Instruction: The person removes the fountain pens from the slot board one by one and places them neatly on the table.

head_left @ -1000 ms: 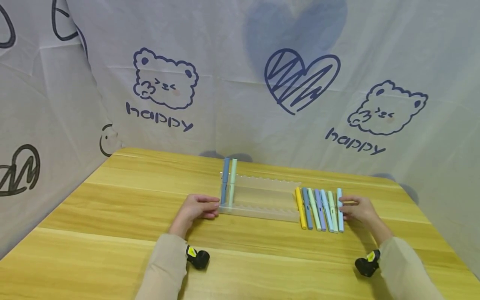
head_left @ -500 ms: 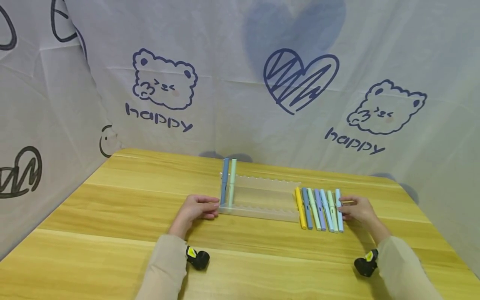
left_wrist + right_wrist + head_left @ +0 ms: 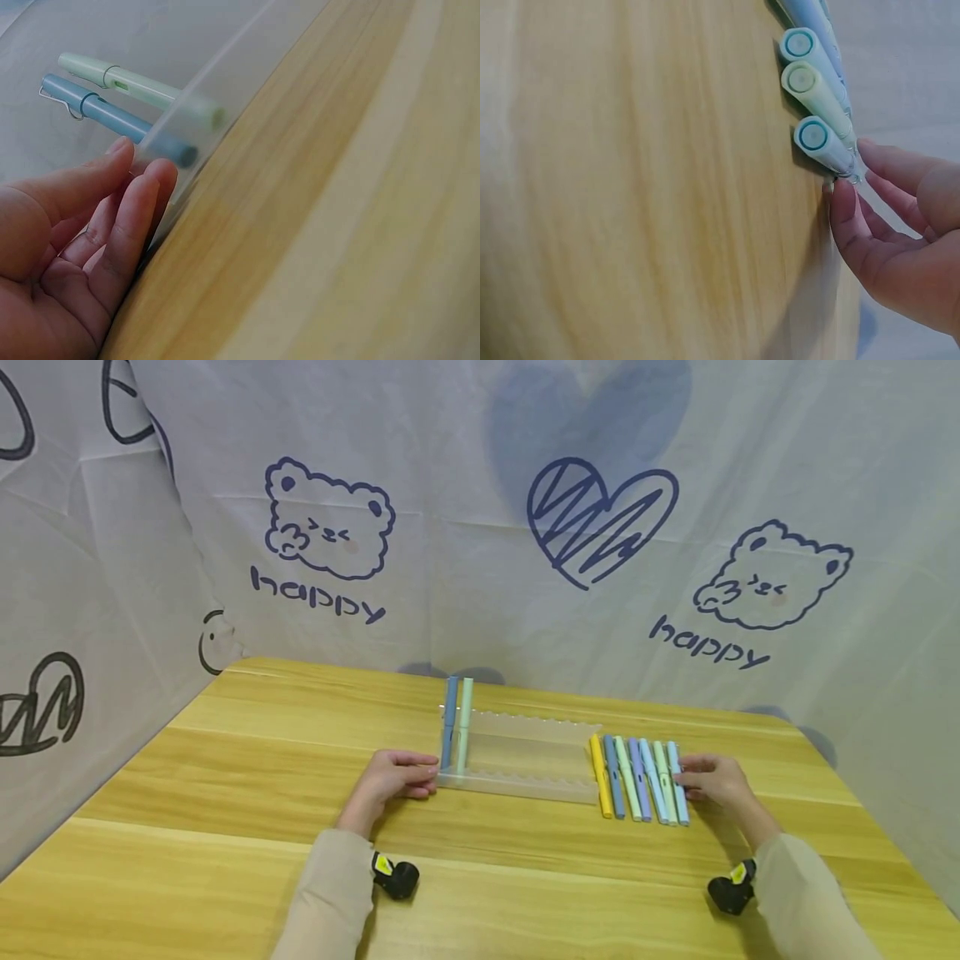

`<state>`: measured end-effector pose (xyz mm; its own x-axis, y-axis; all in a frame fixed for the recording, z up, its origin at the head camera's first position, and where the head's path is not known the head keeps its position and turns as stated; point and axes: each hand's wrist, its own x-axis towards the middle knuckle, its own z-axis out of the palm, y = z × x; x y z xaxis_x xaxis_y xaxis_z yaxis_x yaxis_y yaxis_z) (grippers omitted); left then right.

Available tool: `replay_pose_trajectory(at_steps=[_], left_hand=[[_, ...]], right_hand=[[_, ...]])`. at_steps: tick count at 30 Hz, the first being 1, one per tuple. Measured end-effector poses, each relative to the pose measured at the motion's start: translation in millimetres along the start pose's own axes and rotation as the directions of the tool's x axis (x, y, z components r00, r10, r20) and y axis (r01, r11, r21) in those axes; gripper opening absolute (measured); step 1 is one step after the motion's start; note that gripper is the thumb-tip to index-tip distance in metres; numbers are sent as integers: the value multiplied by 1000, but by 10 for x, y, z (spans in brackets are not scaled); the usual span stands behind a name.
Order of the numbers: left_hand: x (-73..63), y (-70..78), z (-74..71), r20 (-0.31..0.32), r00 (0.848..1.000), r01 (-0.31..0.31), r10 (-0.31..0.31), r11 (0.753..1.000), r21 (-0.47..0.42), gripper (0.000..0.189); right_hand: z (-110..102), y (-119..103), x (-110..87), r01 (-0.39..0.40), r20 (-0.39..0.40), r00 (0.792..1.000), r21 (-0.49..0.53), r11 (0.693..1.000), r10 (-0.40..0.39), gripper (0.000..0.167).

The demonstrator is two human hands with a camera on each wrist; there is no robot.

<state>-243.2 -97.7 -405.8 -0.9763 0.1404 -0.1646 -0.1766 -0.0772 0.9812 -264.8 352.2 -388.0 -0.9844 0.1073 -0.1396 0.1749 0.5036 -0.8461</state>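
On the table (image 3: 540, 885), toward its far edge, my left hand (image 3: 394, 772) grips the rack (image 3: 528, 786), my right hand (image 3: 718, 778) pinches the outermost pen (image 3: 681, 802), and overpushing could skew the pen row (image 3: 640, 777).

Head view forward-down; wrist views close, seemingly tilted; table (image 3: 540, 893) shared.

the left forearm (image 3: 322, 893) and right forearm (image 3: 813, 902), both sleeved nearly to the wrist, reach forward and slant inward. the left hand (image 3: 396, 774) and right hand (image 3: 718, 777) are well apart, turned toward each other; on each, the fingers bend gently, the thumb close to their tips.
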Motion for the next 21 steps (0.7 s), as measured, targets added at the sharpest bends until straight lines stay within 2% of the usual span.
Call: replay_pose_trajectory(at_steps=[4,12,15,21], left_hand=[[1,0,4,1,1000,0,0,1000,-1,28],[9,-1,3,1,1000,2,-2,1000,-6,28],[12,-5,1,3,1000,2,-2,1000,-5,29],[17,-20,-10,4,1000,-1,1,1000,-5,29]], right_hand=[[-20,-6,-6,14,-26,1000,-20,1000,-15,47],[-9,-139,-78,131,-104,986,17,991,-128,43],[14,-108,-4,155,-116,982,77,985,-146,42],[133,161,350,225,-162,967,190,956,-196,38]])
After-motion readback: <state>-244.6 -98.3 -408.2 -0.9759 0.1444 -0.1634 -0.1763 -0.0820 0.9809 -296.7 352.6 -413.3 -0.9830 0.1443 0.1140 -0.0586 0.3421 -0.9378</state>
